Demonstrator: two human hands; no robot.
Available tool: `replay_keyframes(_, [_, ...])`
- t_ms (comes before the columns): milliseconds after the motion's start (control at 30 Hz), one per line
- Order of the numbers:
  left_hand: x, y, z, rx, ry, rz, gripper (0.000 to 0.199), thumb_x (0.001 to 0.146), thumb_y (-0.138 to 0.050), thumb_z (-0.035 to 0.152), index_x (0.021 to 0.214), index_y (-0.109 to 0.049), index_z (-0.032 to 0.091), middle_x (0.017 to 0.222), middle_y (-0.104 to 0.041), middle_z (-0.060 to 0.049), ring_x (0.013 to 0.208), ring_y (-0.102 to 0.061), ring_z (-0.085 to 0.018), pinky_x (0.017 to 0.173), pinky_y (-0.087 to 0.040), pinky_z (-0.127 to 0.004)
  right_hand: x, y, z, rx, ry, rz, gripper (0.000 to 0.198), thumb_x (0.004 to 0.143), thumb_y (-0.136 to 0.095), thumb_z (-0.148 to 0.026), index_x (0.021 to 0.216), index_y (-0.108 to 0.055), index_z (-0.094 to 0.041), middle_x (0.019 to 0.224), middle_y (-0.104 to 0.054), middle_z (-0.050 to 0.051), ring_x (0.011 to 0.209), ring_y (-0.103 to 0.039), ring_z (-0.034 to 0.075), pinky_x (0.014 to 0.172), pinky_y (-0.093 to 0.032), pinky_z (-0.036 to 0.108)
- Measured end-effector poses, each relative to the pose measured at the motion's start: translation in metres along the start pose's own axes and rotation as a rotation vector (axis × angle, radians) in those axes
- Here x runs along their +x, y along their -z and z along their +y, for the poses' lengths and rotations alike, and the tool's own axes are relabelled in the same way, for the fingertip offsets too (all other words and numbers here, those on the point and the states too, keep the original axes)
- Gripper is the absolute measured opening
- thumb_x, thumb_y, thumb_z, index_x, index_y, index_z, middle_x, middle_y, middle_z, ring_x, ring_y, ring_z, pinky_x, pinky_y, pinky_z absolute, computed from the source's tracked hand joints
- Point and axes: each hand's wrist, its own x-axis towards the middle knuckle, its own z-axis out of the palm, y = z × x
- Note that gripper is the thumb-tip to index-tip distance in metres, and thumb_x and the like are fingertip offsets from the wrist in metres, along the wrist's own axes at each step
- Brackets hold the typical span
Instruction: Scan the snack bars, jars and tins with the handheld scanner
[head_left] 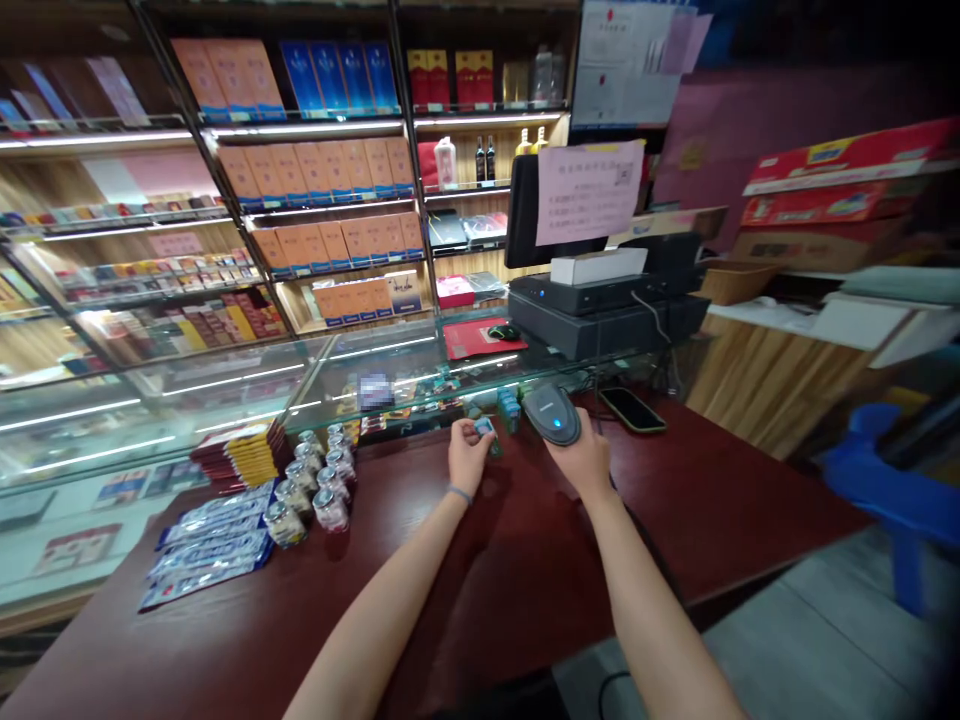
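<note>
My right hand (589, 460) is wrapped round a dark grey barcode scanner (551, 412), whose blue light shows on top. To its left, my left hand (468, 455) pinches a small blue-green packet (486, 428) just above the dark red table (457, 600). What is printed on the packet is too small to read. Between the two hands, near the glass, stands a short row of small blue-green packs (508, 408). Farther left are two rows of small lidded jars (330, 508), apart from my left hand.
Silver-blue sachets (214, 540) and stacked yellow and maroon packets (251, 455) lie at the left. A phone (632, 409) rests right of the scanner. Behind are a glass display counter (300, 370), a cash drawer (600, 325) and a monitor (523, 215). A blue stool (885, 480) stands at right.
</note>
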Motion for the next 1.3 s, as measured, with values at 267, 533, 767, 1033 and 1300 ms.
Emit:
replay_keyframes(267, [0.004, -0.060, -0.025, 0.315, -0.146, 0.085, 0.031, 0.072, -0.075, 0.015, 0.094, -0.053, 0.018, 0.092, -0.058, -0.002, 0.079, -0.059, -0.014, 0.078, -0.048, -0.030, 0.005, 0.005, 0.015, 0.060, -0.124, 0.033, 0.038, 0.076, -0.061, -0.048, 0.101, -0.058, -0.019, 0.070, -0.071, 0.007, 0.057, -0.066, 0.025, 0.051, -0.038, 0.028])
replay_keyframes(533, [0.009, -0.076, -0.037, 0.458, -0.272, 0.128, 0.030, 0.074, -0.073, 0.014, 0.098, -0.055, 0.018, 0.097, -0.050, -0.005, 0.090, -0.055, -0.018, 0.082, -0.049, -0.034, 0.006, 0.006, 0.018, 0.085, -0.170, 0.041, 0.040, 0.075, -0.062, -0.049, 0.101, -0.056, -0.019, 0.070, -0.070, 0.007, 0.062, -0.067, 0.026, 0.052, -0.041, 0.029])
replay_keyframes(767, [0.013, -0.078, -0.048, 0.436, -0.273, 0.106, 0.032, 0.075, -0.072, 0.017, 0.100, -0.053, 0.019, 0.095, -0.052, -0.004, 0.087, -0.056, -0.017, 0.082, -0.049, -0.034, 0.006, 0.011, 0.017, 0.112, -0.194, 0.041, 0.043, 0.075, -0.064, -0.047, 0.106, -0.056, -0.019, 0.076, -0.071, 0.007, 0.067, -0.069, 0.027, 0.057, -0.044, 0.030])
replay_keyframes(1033, [0.010, -0.077, -0.048, 0.458, -0.265, 0.108, 0.043, 0.071, -0.076, 0.017, 0.107, -0.051, 0.018, 0.098, -0.051, -0.004, 0.090, -0.056, -0.018, 0.084, -0.049, -0.036, 0.005, 0.006, 0.018, 0.091, -0.179, 0.021, 0.042, 0.075, -0.062, -0.047, 0.105, -0.058, -0.018, 0.076, -0.072, 0.008, 0.068, -0.069, 0.026, 0.058, -0.045, 0.030])
replay_keyframes(1300, [-0.008, -0.040, -0.016, 0.352, -0.249, 0.074, 0.069, 0.067, -0.080, 0.020, 0.127, -0.047, 0.021, 0.117, -0.049, -0.010, 0.105, -0.055, -0.022, 0.091, -0.051, -0.041, -0.001, -0.004, 0.014, 0.070, -0.081, 0.012, 0.039, 0.077, -0.061, -0.047, 0.100, -0.066, -0.016, 0.074, -0.072, 0.011, 0.065, -0.069, 0.026, 0.059, -0.047, 0.031])
